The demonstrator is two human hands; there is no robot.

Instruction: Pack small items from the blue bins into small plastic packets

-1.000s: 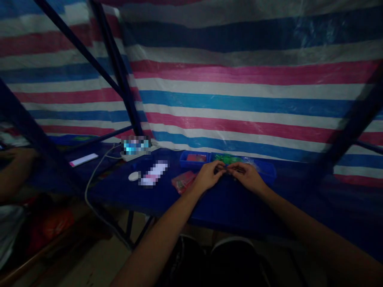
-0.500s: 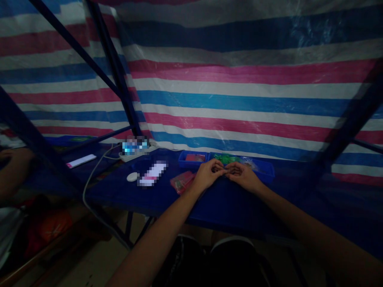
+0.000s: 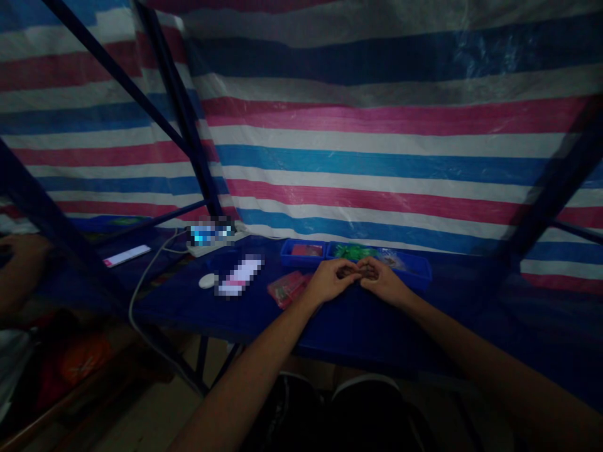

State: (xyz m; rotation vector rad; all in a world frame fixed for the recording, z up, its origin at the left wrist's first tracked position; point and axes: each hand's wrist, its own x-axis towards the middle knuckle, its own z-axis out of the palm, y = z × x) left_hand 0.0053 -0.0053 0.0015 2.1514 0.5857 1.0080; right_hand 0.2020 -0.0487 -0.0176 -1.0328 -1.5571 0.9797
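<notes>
My left hand (image 3: 331, 280) and my right hand (image 3: 384, 280) meet over the blue table, fingers curled and fingertips together. Whatever they pinch between them is too small and dark to make out. Just behind them stand blue trays: one holds red packets (image 3: 306, 250), another green pieces (image 3: 354, 252). Clear plastic bags (image 3: 391, 258) lie in the tray part behind my right hand. Beside my left forearm, pink-red plastic packets (image 3: 288, 289) rest on the table, partly covered by that arm.
Left on the table (image 3: 362, 333) are a white round object (image 3: 208, 280), a blurred-out bright rectangle (image 3: 241, 275) and a white power strip (image 3: 219, 242) with a cable. Blue metal posts (image 3: 181, 107) frame the striped sheet behind. Another person's hand (image 3: 23, 260) shows at far left.
My hands have dipped slightly toward me and their fingertips have drawn closer together. The things on the table stay where they were.
</notes>
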